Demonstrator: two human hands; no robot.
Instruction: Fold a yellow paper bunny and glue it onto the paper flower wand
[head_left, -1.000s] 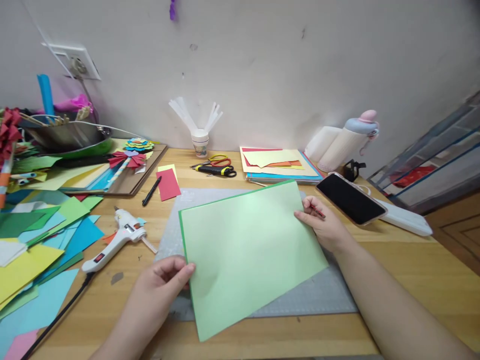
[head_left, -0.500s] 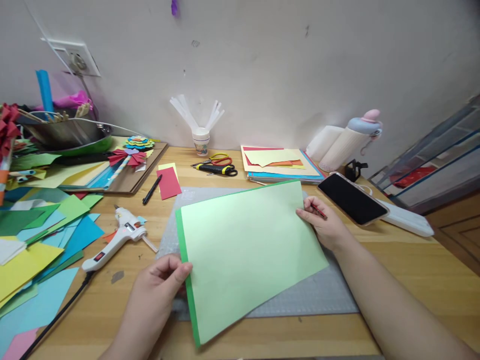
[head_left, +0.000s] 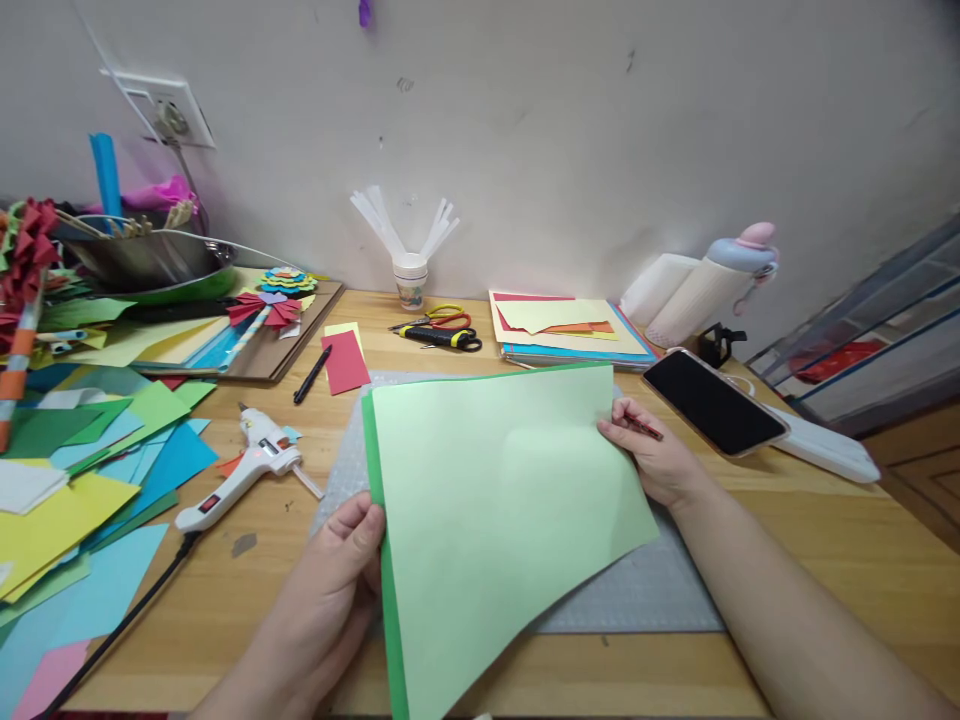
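Between my hands I hold a light green paper sheet (head_left: 502,510), with a darker green sheet (head_left: 374,430) behind it showing along the left and top edges. My left hand (head_left: 349,560) pinches the left edge, thumb in front. At the right edge, my right hand (head_left: 652,450) grips the sheets between thumb and fingers. A thin dark red stick-like thing (head_left: 643,428), perhaps a pencil, is also tucked in that hand. Beneath the raised paper lies a grey cutting mat (head_left: 637,595), largely covered by it.
Left of the mat lie a white glue gun (head_left: 244,470), a black pen (head_left: 312,375) and many coloured paper scraps (head_left: 67,500). Behind are scissors (head_left: 442,335), a cup of white strips (head_left: 410,280) and a paper stack (head_left: 570,345). A phone (head_left: 716,400) and a bottle (head_left: 694,295) stand right.
The left side of the green sheets has risen and the paper bows more, its near corner dropping toward me. Both hands keep their hold. The whole view has shifted slightly.
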